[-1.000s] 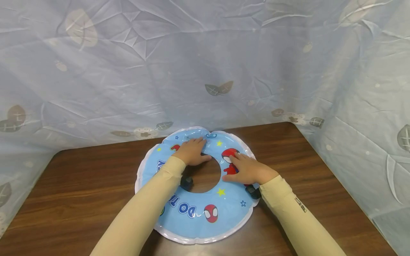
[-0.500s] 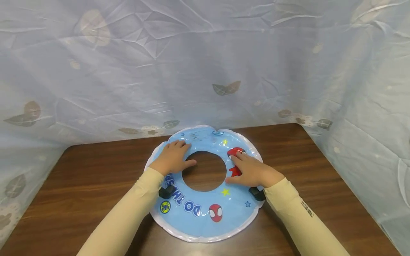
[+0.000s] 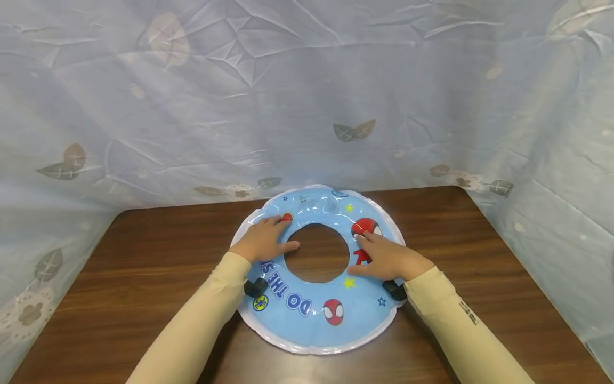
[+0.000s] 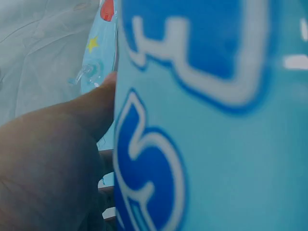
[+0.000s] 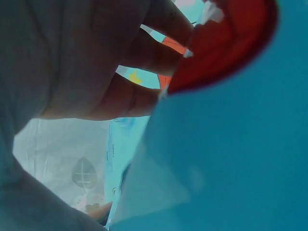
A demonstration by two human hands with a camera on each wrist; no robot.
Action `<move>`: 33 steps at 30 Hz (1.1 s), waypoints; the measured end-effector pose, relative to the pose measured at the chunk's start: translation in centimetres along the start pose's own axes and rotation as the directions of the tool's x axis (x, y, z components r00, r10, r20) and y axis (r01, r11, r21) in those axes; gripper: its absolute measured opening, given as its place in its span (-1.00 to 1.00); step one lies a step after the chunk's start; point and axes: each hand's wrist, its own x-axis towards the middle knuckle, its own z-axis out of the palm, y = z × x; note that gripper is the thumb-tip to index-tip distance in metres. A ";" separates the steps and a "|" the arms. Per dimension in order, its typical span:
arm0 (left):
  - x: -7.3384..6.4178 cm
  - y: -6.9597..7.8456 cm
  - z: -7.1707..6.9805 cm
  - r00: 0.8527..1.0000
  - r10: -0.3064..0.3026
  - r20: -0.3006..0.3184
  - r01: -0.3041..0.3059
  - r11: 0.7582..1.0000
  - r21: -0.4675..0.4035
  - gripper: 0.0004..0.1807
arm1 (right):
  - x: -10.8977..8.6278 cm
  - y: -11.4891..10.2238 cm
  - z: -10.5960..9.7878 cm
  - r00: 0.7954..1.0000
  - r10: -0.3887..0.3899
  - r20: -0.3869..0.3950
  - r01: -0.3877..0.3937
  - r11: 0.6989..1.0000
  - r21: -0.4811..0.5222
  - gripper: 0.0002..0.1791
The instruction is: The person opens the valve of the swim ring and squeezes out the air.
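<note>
A light-blue inflatable swim ring [image 3: 316,330] with a white scalloped edge lies flat on the table, printed with red masked heads, stars and blue lettering. On its left side rests my left hand [image 3: 264,239], fingers spread, thumb reaching toward the central hole. My right hand [image 3: 386,256] lies on the right side of the ring, over the red figure, with extended fingers. In the left wrist view, the left hand [image 4: 53,149] touches the ring [image 4: 231,159] beside the blue letters. The right wrist view shows the right hand's fingers [image 5: 139,91] against the ring's blue surface [image 5: 231,159].
The brown wooden table [image 3: 158,256] extends around the ring on all sides. Behind and to the right hangs a wrinkled pale-blue cloth [image 3: 288,106] with a leaf print. A small black wrist camera [image 3: 256,288] sits under the left wrist, and another [image 3: 394,289] under the right.
My left hand has moved left from the ring's far inner edge to its left side. The right hand stays at the same spot on the ring; the whole view has shifted slightly.
</note>
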 end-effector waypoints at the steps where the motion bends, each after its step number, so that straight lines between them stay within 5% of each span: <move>1: 0.0 0.0 0.0 1.000 -0.004 0.005 0.004 1.000 -0.001 -0.10 | 0.0 0.0 0.0 1.000 0.004 0.002 -0.004 1.000 0.003 0.14; 7: -0.9 0.1 -0.7 1.000 -0.006 0.011 0.006 1.000 -0.007 -0.11 | -0.1 -0.1 -0.2 1.000 0.021 0.015 -0.021 0.999 0.037 0.16; 13: -4.1 0.0 -1.3 1.000 0.013 -0.004 -0.013 1.000 0.020 -0.17 | -0.5 -0.2 -0.6 1.000 0.006 0.014 -0.007 0.999 0.044 0.15; 20: -7.1 0.1 -1.3 0.999 -0.015 0.029 0.017 0.997 -0.073 0.00 | -0.6 -0.3 -0.7 1.000 0.013 0.022 -0.014 0.999 0.029 0.17; 27: -7.7 0.2 -0.6 0.997 -0.051 0.061 0.059 0.989 -0.137 0.05 | -0.2 -0.1 -0.1 0.998 0.033 0.057 -0.035 0.999 0.031 0.17; 33: -7.5 0.3 0.1 0.997 -0.053 0.049 0.058 0.994 -0.095 0.09 | -0.2 -0.1 0.0 0.997 0.038 0.068 -0.040 0.999 0.026 0.19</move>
